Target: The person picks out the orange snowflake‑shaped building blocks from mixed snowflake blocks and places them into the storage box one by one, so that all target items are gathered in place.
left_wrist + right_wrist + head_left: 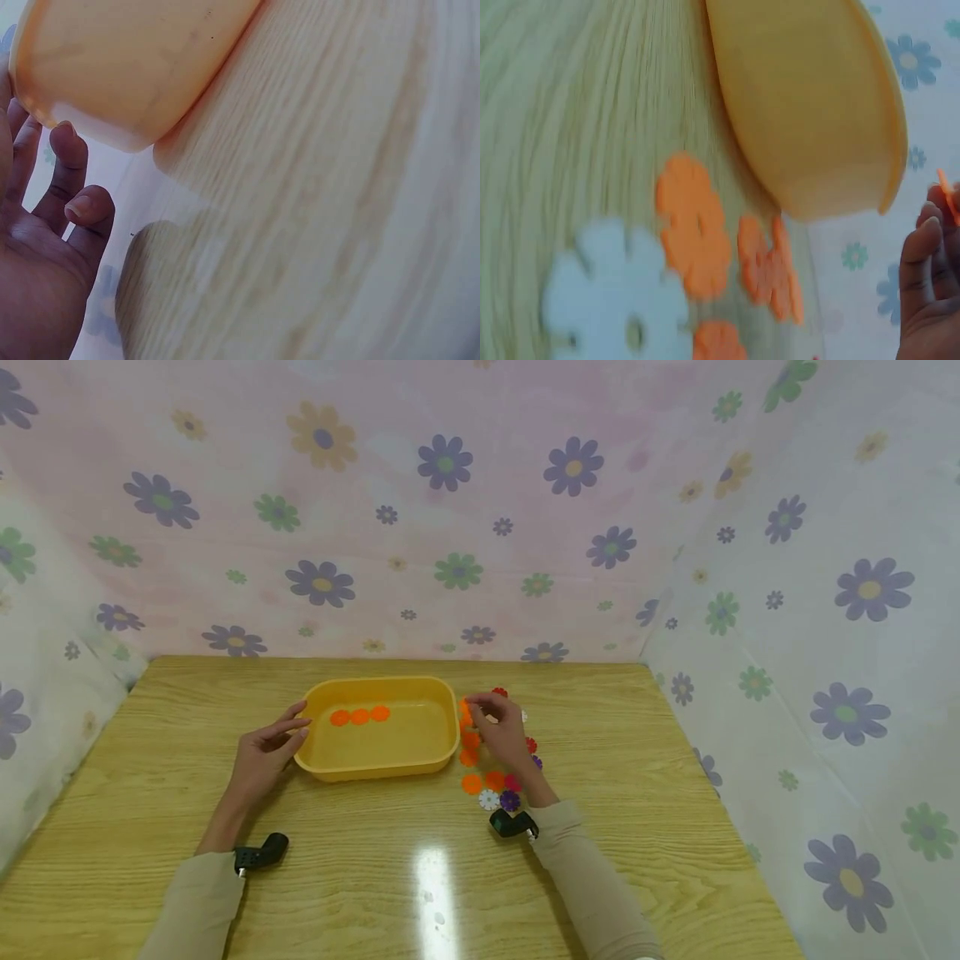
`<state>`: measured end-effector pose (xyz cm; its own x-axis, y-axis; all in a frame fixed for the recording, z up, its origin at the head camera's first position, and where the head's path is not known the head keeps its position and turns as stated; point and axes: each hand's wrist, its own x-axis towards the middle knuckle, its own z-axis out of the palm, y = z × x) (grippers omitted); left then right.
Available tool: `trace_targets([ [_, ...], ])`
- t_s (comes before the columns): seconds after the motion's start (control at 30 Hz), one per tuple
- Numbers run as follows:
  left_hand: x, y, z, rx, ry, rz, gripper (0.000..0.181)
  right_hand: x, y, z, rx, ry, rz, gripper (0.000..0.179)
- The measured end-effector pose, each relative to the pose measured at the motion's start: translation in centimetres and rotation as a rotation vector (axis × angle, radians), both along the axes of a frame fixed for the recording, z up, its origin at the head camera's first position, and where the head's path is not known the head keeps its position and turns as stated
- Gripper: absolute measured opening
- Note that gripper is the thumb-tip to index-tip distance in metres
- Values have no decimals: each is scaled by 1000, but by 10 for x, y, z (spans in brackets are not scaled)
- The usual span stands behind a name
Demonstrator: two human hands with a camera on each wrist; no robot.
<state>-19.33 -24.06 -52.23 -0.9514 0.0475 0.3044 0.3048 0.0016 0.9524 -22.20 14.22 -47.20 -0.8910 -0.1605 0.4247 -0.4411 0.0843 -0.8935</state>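
The landmark is the yellow tray (384, 745), which sits on the wooden table (352, 868). Inside it, three orange discs (360, 717) form a row, left of the tray's centre and toward its far wall.

Left hand (264, 753): located at the tray's left end, fingertips at the rim. Fingers are spread and loosely bent, thumb apart, with nothing gripped; firm contact with the rim cannot be confirmed.

Right hand (501, 731): located just beyond the tray's right end. Thumb and fingers are pinched together on one orange disc (947, 195), held edge-on.

Loose parts: further orange pieces (472, 784) lie along the tray's right end, some overlapping. Grouped near the tray's near right corner are a white disc (489, 800), a purple disc (510, 800) and a pinkish-red disc (513, 782). A red disc (499, 692) lies off the tray's far right corner.

Obstructions: the right hand covers part of the loose group, so its full count cannot be read. The right wrist unit (513, 823) is near the purple disc. The left wrist unit (262, 853) is well clear of the tray. Flower-printed cloth (525, 618) stands behind the tray and to both sides.
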Motion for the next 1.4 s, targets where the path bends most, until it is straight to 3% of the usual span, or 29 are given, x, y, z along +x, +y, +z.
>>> trace_targets([
  [0.13,0,0,0,-4,-1,0,32,6,-16,6,-75,10,-20,16],
  [0.27,-1,0,0,-10,0,3,30,3,-28,-3,-117,17,-31,14],
  [0.37,-1,0,0,-7,2,3,30,-1,-36,-11,-154,25,-14,13],
  [0.5,0,1,0,-3,2,1,31,0,-48,-9,-188,34,31,13],
  [0.9,-1,1,0,10,5,-7,31,-5,-75,-1,-76,-14,115,23],
  [1.2,0,0,1,7,5,-9,31,-14,-89,3,46,-30,123,25],
  [1.4,1,0,0,-6,-6,-4,32,-23,-95,-1,90,-129,124,24],
])
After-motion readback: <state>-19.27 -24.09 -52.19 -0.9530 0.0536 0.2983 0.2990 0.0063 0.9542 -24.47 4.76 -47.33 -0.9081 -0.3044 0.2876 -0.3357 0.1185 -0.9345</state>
